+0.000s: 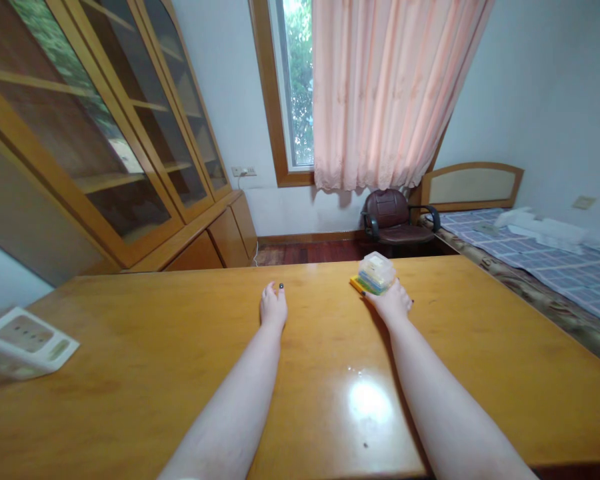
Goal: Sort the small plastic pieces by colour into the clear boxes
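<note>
My right hand (pixel 392 303) is closed around the near side of a small stack near the far edge of the wooden table (pixel 320 347). A clear plastic box (pixel 377 268) tops the stack, with something bluish low in it or just beneath. Below it a flat yellow-and-green item (pixel 359 286) sticks out to the left, my thumb by its edge. What the items are inside is too small to tell. To the left, my left hand (pixel 273 307) rests on its side on the tabletop, holding nothing, fingers slightly bent and thumb apart.
A white box-like container (pixel 30 340) stands at the table's left side. Beyond the table are a glass-door cabinet (pixel 145 113), a brown armchair (pixel 387 217) and a pink curtain (pixel 380 93). A bed with a checked cover (pixel 540 260) lies along the right.
</note>
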A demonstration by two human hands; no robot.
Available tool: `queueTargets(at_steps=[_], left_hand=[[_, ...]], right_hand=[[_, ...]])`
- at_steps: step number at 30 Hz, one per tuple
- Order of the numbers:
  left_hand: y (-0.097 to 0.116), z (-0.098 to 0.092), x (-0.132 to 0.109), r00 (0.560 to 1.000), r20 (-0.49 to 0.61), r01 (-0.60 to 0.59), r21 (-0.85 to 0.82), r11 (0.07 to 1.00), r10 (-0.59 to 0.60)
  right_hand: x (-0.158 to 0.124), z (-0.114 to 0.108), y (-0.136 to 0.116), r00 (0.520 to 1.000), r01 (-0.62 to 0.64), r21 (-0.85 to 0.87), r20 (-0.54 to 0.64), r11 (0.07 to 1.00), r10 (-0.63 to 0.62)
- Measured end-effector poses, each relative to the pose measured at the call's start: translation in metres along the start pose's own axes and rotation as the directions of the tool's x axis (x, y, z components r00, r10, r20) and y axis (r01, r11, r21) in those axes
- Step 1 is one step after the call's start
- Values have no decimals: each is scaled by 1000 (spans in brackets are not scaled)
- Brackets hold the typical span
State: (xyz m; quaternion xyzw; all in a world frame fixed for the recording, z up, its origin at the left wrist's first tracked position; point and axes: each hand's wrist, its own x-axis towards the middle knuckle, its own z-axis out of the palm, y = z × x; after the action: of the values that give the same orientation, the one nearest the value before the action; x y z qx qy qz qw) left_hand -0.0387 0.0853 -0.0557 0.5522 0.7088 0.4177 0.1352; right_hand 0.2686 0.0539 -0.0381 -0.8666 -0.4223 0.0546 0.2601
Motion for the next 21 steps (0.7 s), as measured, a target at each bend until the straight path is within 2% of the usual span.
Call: queueTargets(at_steps=[9, 15, 21], left_hand=[[2, -1, 0, 1000, -14, 20, -10, 1000, -20], [4, -2, -1, 999, -8, 43, -2, 999, -43], [4, -1, -1, 999, -9, 38, 17, 999, -38]], right_hand=[[22, -11, 30, 969, -191, 91, -139, 977, 202], [35, -15, 46, 954, -218, 128, -179, 967, 239], [50, -28, 73, 938, -253, 125, -211, 959, 275]])
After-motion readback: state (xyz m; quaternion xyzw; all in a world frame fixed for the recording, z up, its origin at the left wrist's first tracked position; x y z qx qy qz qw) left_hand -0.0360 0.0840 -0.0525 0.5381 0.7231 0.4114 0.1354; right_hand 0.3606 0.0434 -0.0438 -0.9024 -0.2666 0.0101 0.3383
